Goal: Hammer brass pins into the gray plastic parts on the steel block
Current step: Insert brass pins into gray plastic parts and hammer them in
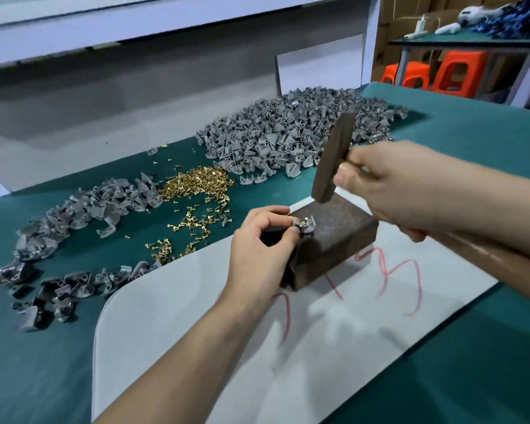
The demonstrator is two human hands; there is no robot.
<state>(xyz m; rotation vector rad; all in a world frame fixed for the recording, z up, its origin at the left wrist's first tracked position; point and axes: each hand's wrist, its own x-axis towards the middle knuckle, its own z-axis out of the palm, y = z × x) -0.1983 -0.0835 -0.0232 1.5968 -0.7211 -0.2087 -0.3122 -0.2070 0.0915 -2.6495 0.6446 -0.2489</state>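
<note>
Green-topped table [471, 148]; near it a white sheet [196, 332] with red marker scrawl [389, 270], unreadable. Far: heap of gray plastic parts [282, 133]; mid-left: loose brass pins [202, 182]. Rusty-brown steel block [334, 240] on sheet. Right hand [389, 185], grip wrapped round dark rectangular-headed hammer [334, 157], poised above block. Left hand [257, 249], grip pinching one gray part [307, 226] on block's top, pin [303, 221] apparently seated. Step: striking. Next, I judge: square blow, fingertips clear.
</note>
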